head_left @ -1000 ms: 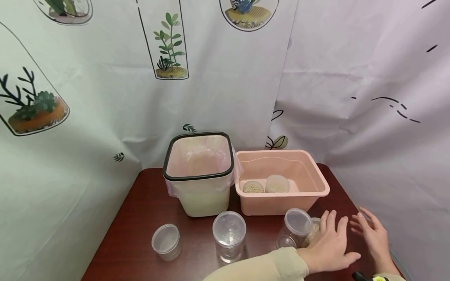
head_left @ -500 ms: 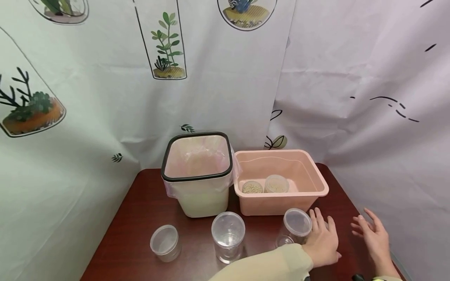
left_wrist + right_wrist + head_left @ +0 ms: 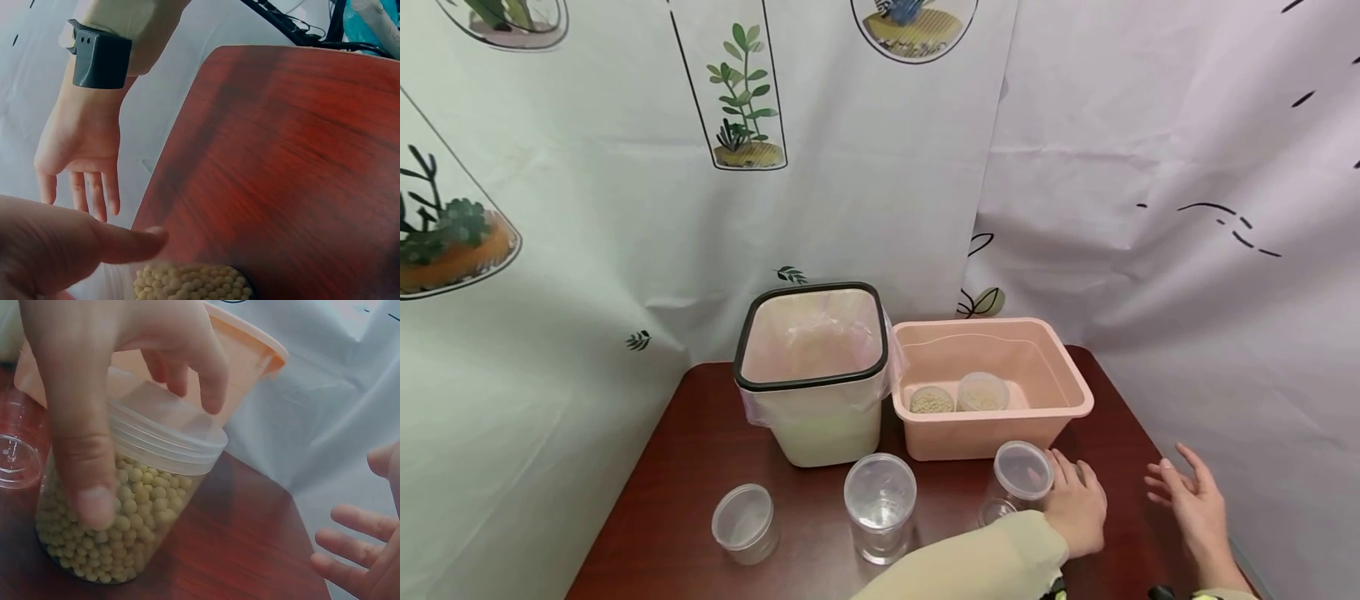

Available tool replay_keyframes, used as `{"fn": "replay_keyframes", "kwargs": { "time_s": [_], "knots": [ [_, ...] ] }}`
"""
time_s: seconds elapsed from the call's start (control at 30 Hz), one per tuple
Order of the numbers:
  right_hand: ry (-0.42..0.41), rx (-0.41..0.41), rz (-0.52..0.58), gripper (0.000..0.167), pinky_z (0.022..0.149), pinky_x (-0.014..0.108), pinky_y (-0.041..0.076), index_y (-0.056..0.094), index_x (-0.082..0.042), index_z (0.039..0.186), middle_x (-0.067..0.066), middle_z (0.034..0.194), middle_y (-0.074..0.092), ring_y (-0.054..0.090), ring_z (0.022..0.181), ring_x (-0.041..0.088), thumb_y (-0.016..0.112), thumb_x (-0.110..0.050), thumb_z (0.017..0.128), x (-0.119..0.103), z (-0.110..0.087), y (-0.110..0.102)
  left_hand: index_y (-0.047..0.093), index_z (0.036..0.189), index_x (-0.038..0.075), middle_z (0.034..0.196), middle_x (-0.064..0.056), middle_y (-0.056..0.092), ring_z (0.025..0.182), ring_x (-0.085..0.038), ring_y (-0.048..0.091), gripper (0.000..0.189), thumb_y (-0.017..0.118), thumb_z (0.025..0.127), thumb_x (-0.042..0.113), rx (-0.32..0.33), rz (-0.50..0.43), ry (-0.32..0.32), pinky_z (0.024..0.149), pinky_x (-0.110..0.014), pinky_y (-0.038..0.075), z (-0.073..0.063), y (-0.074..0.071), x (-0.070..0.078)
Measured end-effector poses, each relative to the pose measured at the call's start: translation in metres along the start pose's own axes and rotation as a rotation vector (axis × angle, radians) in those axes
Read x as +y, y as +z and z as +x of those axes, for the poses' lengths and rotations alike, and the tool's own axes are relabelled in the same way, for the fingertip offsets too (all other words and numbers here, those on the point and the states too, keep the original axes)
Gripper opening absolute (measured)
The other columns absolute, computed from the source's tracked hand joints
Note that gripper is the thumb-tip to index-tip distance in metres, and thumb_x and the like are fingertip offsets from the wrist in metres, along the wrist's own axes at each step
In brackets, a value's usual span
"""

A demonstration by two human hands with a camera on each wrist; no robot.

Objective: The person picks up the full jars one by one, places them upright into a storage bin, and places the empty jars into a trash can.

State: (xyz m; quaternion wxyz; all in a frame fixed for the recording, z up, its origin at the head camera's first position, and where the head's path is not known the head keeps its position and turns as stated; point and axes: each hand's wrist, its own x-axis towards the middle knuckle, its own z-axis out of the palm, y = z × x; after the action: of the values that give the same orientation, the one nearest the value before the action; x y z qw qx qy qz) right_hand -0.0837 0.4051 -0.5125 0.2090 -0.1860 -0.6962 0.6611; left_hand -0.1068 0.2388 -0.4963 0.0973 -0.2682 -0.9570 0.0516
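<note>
A clear jar of round, pale yellow beans (image 3: 137, 525) with a frosted lid stands at the table's right side. My left hand (image 3: 1075, 510) reaches over it and mostly hides it in the head view. In the right wrist view, the left thumb (image 3: 94, 487) lies across the jar's near side, and the bent fingertips sit just over the lid's far side. Contact is unclear. Just left of it stands an empty lidded jar (image 3: 1022, 475). My right hand (image 3: 1201, 512) hangs at the table's right edge, fingers relaxed, holding nothing.
A pink bin (image 3: 992, 425) behind the jars holds two tubs, one visibly with beans. A lined waste bin (image 3: 827, 433) stands beside it. Another clear jar (image 3: 880, 504) and a small tub (image 3: 745, 521) stand further left on the dark red table (image 3: 662, 492).
My left hand has moved left over the bean jar, its spread fingers drawing in and bending. My right hand holds nearly the same place; the head view has shifted slightly right.
</note>
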Motion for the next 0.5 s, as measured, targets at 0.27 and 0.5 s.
{"fn": "replay_keyframes", "kwargs": {
  "time_s": [0.27, 0.5],
  "knots": [
    [-0.007, 0.002, -0.015, 0.061, 0.057, 0.02, 0.051, 0.027, -0.024, 0.146, -0.018, 0.08, 0.066, 0.065, 0.069, 0.002, 0.056, -0.03, 0.093, 0.0042, 0.0038, 0.0018, 0.045, 0.13, 0.024, 0.126, -0.008, 0.048, 0.117, -0.025, 0.041, 0.078, 0.075, 0.063, 0.052, -0.031, 0.003, -0.024, 0.094, -0.032, 0.033, 0.0053, -0.0016, 0.0017],
    [-0.012, -0.032, -0.008, 0.063, 0.057, 0.02, 0.051, 0.025, -0.021, 0.147, -0.018, 0.079, 0.066, 0.065, 0.068, 0.001, 0.055, -0.03, 0.093, 0.0046, 0.0031, 0.0078, 0.048, 0.127, 0.024, 0.114, 0.0, 0.052, 0.109, -0.018, 0.042, 0.077, 0.072, 0.061, 0.058, 0.007, 0.079, 0.087, 0.091, -0.034, 0.029, 0.0068, -0.0017, -0.0067]
  ]
}}
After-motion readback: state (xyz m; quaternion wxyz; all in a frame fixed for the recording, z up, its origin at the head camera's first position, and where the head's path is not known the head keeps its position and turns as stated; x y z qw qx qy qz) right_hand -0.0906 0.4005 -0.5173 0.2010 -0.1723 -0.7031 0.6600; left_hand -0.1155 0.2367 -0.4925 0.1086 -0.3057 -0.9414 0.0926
